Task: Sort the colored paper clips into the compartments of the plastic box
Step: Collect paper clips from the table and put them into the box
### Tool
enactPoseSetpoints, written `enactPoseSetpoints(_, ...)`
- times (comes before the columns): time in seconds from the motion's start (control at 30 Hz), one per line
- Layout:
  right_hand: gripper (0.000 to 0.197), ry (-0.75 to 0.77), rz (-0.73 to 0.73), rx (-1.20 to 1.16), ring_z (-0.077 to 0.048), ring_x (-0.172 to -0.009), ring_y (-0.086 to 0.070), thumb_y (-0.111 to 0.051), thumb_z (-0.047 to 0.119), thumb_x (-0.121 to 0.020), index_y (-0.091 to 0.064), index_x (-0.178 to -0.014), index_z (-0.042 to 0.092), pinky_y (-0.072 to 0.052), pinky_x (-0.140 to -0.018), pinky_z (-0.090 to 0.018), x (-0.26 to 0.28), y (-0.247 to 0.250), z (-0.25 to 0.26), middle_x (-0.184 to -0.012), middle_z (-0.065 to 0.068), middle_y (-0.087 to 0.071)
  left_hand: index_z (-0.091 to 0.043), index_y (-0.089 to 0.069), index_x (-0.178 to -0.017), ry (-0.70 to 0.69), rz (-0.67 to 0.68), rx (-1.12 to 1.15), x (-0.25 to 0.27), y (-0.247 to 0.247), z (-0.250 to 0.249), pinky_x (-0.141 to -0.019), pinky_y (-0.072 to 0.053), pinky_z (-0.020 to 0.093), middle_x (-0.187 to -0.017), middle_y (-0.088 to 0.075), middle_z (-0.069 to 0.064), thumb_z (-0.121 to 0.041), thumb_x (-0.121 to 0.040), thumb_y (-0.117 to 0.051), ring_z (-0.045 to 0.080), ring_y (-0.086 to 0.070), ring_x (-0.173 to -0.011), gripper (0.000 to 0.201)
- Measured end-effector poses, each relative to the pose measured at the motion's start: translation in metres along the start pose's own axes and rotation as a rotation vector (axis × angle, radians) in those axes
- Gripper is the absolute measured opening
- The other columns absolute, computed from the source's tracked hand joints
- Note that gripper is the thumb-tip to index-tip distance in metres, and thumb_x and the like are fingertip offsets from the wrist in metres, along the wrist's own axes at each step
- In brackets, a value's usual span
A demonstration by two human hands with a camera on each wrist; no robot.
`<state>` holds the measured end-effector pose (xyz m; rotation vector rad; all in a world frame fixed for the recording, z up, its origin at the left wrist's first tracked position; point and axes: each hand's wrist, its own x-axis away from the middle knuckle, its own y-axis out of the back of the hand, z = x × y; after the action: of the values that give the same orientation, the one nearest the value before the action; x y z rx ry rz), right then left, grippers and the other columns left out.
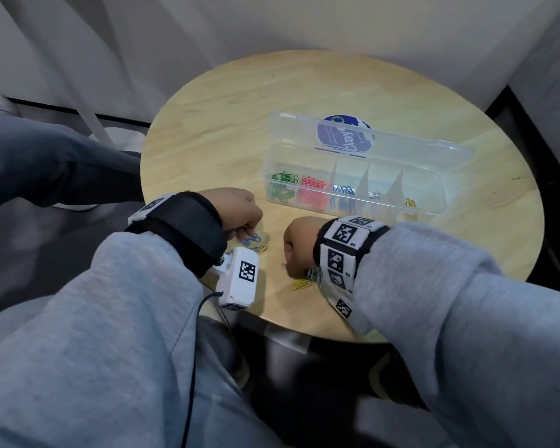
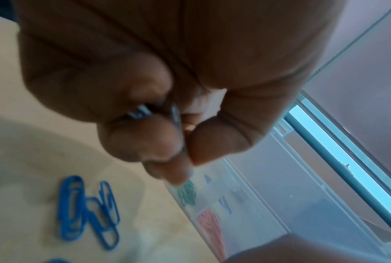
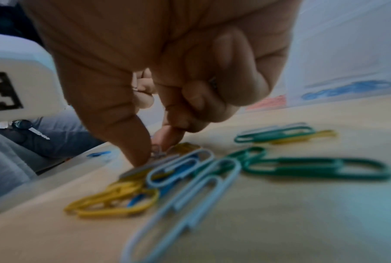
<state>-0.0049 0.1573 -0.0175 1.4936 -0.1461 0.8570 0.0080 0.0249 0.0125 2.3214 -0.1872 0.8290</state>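
Picking from a tangled heap is the weak point now. The loose paper clips (image 3: pixel 167 178) lie on the worktop (image 1: pixel 337 92) near its front edge, in front of the plastic box (image 1: pixel 353 182): yellow, pale blue, dark blue and green ones overlap each other under the right hand (image 3: pixel 154 142). Its thumb and forefinger are pressed together down on the heap, pinching what looks like a pale or silver clip, though the view is blurred and I cannot be sure which one. Because the clips hook into each other, a neighbour of another colour may rise with the pinched one and land in the wrong compartment.

The left hand (image 2: pixel 167 115) is curled closed around some blue clips, with a few more blue clips (image 2: pixel 88 210) lying on the worktop just beside it. A full fist drops clips easily, and one could slide off the near edge onto the person's lap.

The box stands open with its lid up behind; from left to right it holds green, red, blue, silver and yellow clips. The dividers are low and clear, so a clip let go from too high may bounce over into the next compartment.
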Motion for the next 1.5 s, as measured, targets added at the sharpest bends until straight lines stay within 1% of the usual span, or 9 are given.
enactPoseSetpoints(0.13,0.014,0.001,-0.003,-0.171,-0.018,-0.073,-0.059,-0.071,0.027,-0.069,-0.066,-0.072,0.013,-0.054,-0.074,-0.033,0.009,0.006,-0.018,-0.072,0.003,-0.064,-0.013,-0.05,-0.074,0.004,0.038,0.017,0.005,-0.005,-0.007,-0.035,-0.023,0.012,-0.061,-0.047,0.006,0.002,-0.087,-0.032,0.014,-0.042,-0.043,0.027)
enactPoseSetpoints(0.37,0.024,-0.099,-0.043,-0.855,-0.009,-0.041,-0.045,-0.067,0.005,-0.08,-0.053,-0.063,0.015,-0.036,-0.04,-0.017,0.03,0.003,-0.071,-0.047,0.003,-0.055,-0.009,-0.042,-0.051,0.123,0.112,-0.171,0.008,-0.013,-0.02,-0.043,-0.016,0.018,-0.028,-0.036,-0.002,-0.002,-0.082,-0.044,0.013,-0.025,-0.024,0.032)
enactPoseSetpoints(0.5,0.024,-0.107,-0.014,-1.349,-0.007,-0.033,-0.042,-0.049,-0.012,-0.086,-0.053,-0.076,0.009,-0.031,-0.033,-0.014,0.038,-0.006,-0.088,-0.045,-0.002,-0.051,-0.014,-0.051,-0.068,-0.012,0.052,-0.413,0.01,-0.012,-0.016,-0.052,-0.028,0.02,-0.058,-0.046,0.001,-0.016,-0.081,-0.054,0.019,-0.037,-0.052,0.015)
enactPoseSetpoints(0.6,0.027,-0.099,-0.005,-1.502,-0.008,-0.04,-0.04,-0.037,-0.008,-0.089,-0.059,-0.082,0.007,-0.032,-0.035,-0.014,0.042,-0.008,-0.093,-0.057,-0.004,-0.043,-0.021,-0.058,-0.076,-0.079,0.044,-0.561,0.012,-0.013,-0.008,-0.062,-0.036,0.024,-0.074,-0.055,-0.004,-0.015,-0.077,-0.06,0.017,-0.048,-0.071,0.006)
enactPoseSetpoints(0.77,0.029,-0.154,0.0,-1.636,-0.008,-0.036,-0.044,-0.03,-0.001,-0.091,-0.053,-0.073,0.005,-0.034,-0.036,-0.013,0.04,-0.01,-0.097,-0.064,-0.005,-0.04,-0.022,-0.051,-0.072,-0.082,0.1,-0.767,0.009,-0.026,-0.006,-0.049,-0.031,0.02,-0.068,-0.049,-0.009,-0.008,-0.082,-0.058,0.01,-0.044,-0.061,0.019)
enactPoseSetpoints(0.93,0.026,-0.16,-0.007,-1.504,-0.011,-0.04,-0.046,-0.034,-0.002,-0.092,-0.05,-0.072,0.004,-0.035,-0.035,-0.013,0.043,-0.006,-0.095,-0.065,-0.008,-0.042,-0.021,-0.05,-0.066,-0.084,0.076,-0.823,0.005,-0.03,-0.002,-0.047,-0.03,0.02,-0.064,-0.05,-0.01,-0.004,-0.078,-0.056,0.007,-0.042,-0.056,0.022)
enactPoseSetpoints(1.03,0.027,-0.128,-0.027,-1.237,-0.014,-0.047,-0.037,-0.041,-0.008,-0.089,-0.051,-0.069,0.007,-0.031,-0.036,-0.017,0.043,-0.004,-0.095,-0.062,-0.008,-0.041,-0.021,-0.051,-0.064,-0.106,0.034,-0.832,0.002,-0.03,0.0,-0.048,-0.03,0.021,-0.066,-0.052,-0.01,-0.008,-0.078,-0.058,0.009,-0.045,-0.059,0.02)
enactPoseSetpoints(1.23,0.019,-0.075,-0.101,-0.64,-0.01,-0.049,-0.04,-0.069,0.014,-0.079,-0.058,-0.071,0.025,-0.034,-0.048,-0.018,0.047,0.0,-0.096,-0.058,0.005,-0.045,-0.021,-0.053,-0.066,-0.158,-0.009,-0.799,-0.001,-0.032,-0.002,-0.049,-0.031,0.019,-0.063,-0.051,-0.008,-0.014,-0.079,-0.058,0.008,-0.044,-0.057,0.016)
enactPoseSetpoints(1.5,0.024,-0.018,-0.132,-0.308,-0.006,-0.054,-0.043,-0.068,0.024,-0.081,-0.06,-0.101,0.034,-0.038,-0.055,-0.019,0.035,0.002,-0.083,-0.063,0.011,-0.039,-0.02,-0.051,-0.064,-0.133,0.011,-0.817,0.0,-0.043,-0.009,-0.049,-0.032,0.02,-0.064,-0.052,-0.008,-0.017,-0.079,-0.055,0.009,-0.045,-0.058,0.015)
